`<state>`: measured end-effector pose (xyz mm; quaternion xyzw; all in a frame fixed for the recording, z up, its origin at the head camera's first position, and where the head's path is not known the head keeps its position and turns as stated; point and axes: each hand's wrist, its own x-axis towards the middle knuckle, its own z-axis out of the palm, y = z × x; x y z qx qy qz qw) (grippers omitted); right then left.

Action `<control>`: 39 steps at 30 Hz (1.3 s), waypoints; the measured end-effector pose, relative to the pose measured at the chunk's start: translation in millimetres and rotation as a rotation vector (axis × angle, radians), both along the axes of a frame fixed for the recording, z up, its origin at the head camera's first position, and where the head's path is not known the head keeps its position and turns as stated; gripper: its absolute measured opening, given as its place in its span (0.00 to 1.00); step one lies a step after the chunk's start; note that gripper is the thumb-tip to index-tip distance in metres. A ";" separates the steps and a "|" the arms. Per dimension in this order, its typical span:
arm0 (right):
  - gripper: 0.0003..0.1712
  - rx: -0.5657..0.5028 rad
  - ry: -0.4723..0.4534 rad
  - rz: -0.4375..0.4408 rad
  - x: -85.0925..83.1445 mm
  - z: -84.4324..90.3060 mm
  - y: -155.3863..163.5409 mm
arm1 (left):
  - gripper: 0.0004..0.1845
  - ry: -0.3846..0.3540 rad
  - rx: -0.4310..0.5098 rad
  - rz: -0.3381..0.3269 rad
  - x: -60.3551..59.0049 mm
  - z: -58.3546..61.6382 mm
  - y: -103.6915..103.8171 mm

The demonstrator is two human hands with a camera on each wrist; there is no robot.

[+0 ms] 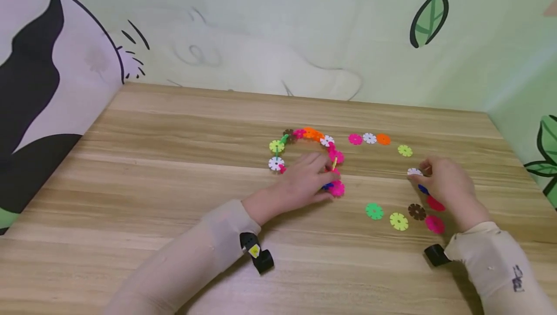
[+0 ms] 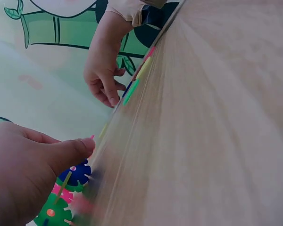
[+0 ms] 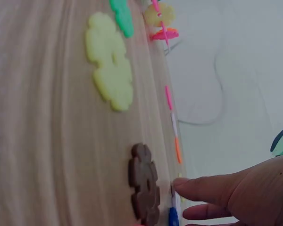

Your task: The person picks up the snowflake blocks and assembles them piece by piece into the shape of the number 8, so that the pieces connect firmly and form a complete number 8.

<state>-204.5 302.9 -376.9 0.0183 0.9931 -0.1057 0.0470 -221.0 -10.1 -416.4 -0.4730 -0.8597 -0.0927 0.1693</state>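
A curved chain of notched plastic discs (image 1: pixel 304 136) is laid on the grained wooden table (image 1: pixel 174 160); its near end is covered by the left hand (image 1: pixel 306 179), fingers curled about the pink and blue pieces. A white snowflake disc (image 1: pixel 414 172) is pinched by the right hand (image 1: pixel 448 187), near flat loose discs (image 1: pixel 398 221)

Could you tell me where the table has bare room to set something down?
The table is bare left of the linked flake ring and along the near edge between the sleeves. It is crowded between the left hand and right hand, among loose flakes.
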 end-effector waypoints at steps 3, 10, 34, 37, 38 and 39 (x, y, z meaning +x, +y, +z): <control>0.24 -0.003 -0.014 -0.005 -2.5 -2.7 2.9 | 0.19 -0.007 -0.025 0.008 -1.6 -1.1 1.1; 0.25 -0.031 -0.005 0.004 -4.4 -4.1 7.7 | 0.22 -0.050 -0.016 0.008 -3.6 -2.2 3.3; 0.11 -0.270 0.350 0.193 30.9 -5.3 -65.8 | 0.20 -0.152 -0.004 -0.008 -8.4 -2.9 6.9; 0.07 -0.252 0.280 0.280 38.0 -12.8 -87.9 | 0.18 -0.148 -0.006 0.008 -8.0 -1.4 6.9; 0.06 -0.244 0.261 0.305 40.1 -15.4 -93.9 | 0.18 -0.147 -0.008 0.013 -8.0 -1.1 7.1; 0.06 -0.236 0.249 0.324 41.8 -18.0 -99.0 | 0.18 -0.149 -0.006 0.017 -7.9 -0.6 7.3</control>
